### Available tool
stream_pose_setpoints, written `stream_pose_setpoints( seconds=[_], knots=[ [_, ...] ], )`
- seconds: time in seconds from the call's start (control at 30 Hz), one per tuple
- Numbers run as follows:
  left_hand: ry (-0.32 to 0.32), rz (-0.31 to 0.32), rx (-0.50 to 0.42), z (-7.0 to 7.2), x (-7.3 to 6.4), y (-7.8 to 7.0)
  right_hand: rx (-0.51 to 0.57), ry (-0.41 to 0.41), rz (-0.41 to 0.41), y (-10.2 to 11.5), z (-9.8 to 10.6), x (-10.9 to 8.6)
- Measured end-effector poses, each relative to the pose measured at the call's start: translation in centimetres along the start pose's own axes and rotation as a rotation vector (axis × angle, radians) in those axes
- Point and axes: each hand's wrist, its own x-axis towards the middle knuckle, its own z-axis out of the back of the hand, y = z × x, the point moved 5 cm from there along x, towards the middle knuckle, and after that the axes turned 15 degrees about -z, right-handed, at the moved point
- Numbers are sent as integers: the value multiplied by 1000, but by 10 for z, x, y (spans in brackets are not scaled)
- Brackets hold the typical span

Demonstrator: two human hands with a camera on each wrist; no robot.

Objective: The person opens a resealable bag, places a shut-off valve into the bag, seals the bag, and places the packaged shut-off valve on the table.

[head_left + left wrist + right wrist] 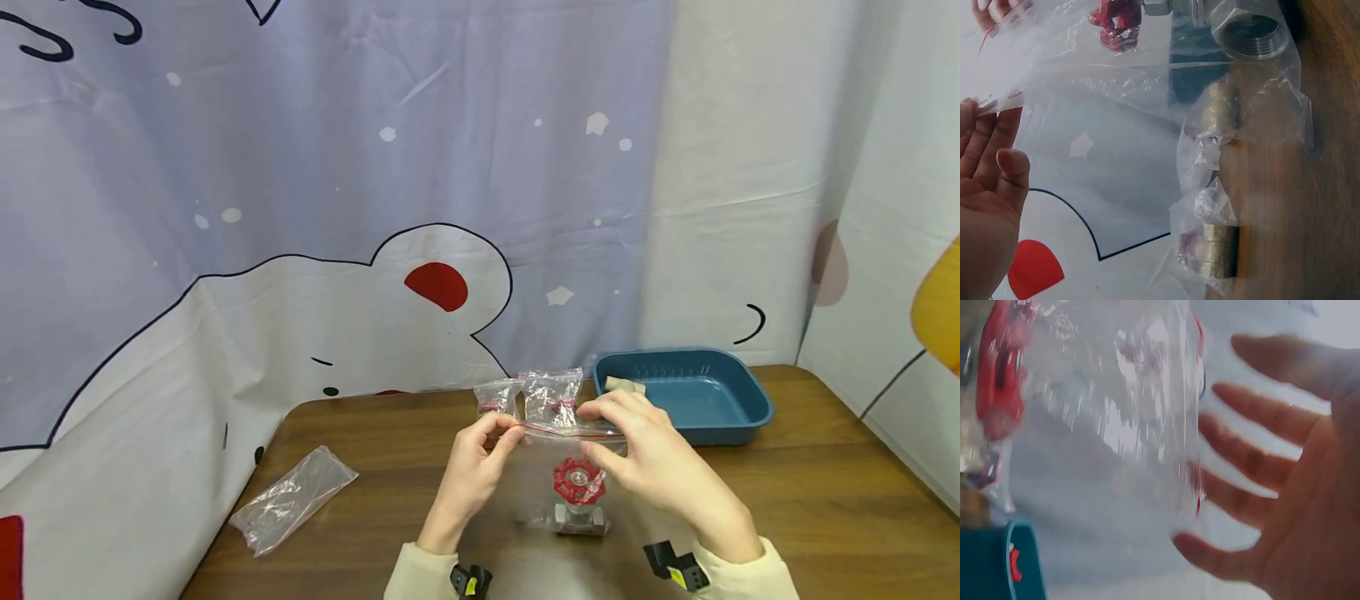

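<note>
A clear zip bag (534, 492) with a red zip line stands upright on the table between both hands. Inside is a valve with a red handwheel (580, 481) and a silver threaded body (1250, 37). My left hand (471, 479) pinches the bag's top left corner between thumb and finger. At the top right, my right hand (663, 458) has its fingers spread beside the zip edge; the right wrist view shows the fingertips right at that edge, not curled round it. Behind stand two smaller clear bags (552, 398) (497, 397), each with a brass-coloured valve (1219, 247) inside.
A blue tray (753, 408) sits at the back right, a pale item (626, 385) at its left end. On the left of the wooden table (390, 467) lies a flat clear bag (296, 500). A printed curtain (315, 325) hangs behind.
</note>
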Motion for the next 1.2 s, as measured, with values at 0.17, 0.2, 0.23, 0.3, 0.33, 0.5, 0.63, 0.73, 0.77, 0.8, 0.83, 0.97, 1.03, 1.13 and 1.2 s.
stream_pose_setpoints(
  seconds=[0.17,0.2,0.23,0.3,0.33,0.5,0.63,0.73,0.77,0.8,0.83,0.97,1.03,1.13,1.2],
  knots=[
    [17,-73,46,-2,2,-7,-92,38,-15,26,-21,13],
    [18,-94,67,-2,2,-8,-98,54,-22,29,-25,16],
    [15,-115,88,-2,1,-8,-104,69,-26,31,-30,19],
    [10,-146,123,-1,1,-9,-107,96,-31,32,-37,25],
    [7,-151,130,-1,1,-9,-102,111,-31,31,-39,26],
    [31,-131,100,-2,2,-9,-19,223,-40,22,-45,30],
    [66,-102,96,-2,3,-9,51,274,-57,18,-45,34],
    [75,-92,113,1,3,-11,73,290,-53,20,-46,35],
    [74,-93,120,2,2,-12,73,297,-48,21,-46,34],
    [71,-96,124,3,1,-12,65,298,-44,22,-47,33],
    [68,-101,127,4,1,-13,55,297,-42,23,-47,33],
    [57,-154,114,6,-4,-1,7,253,-6,26,-45,32],
    [54,-184,97,6,-5,9,1,219,5,26,-42,33],
    [47,-222,80,5,-6,19,-1,193,11,24,-40,34],
    [48,-224,75,3,-5,21,8,192,-12,21,-39,34]
  ],
)
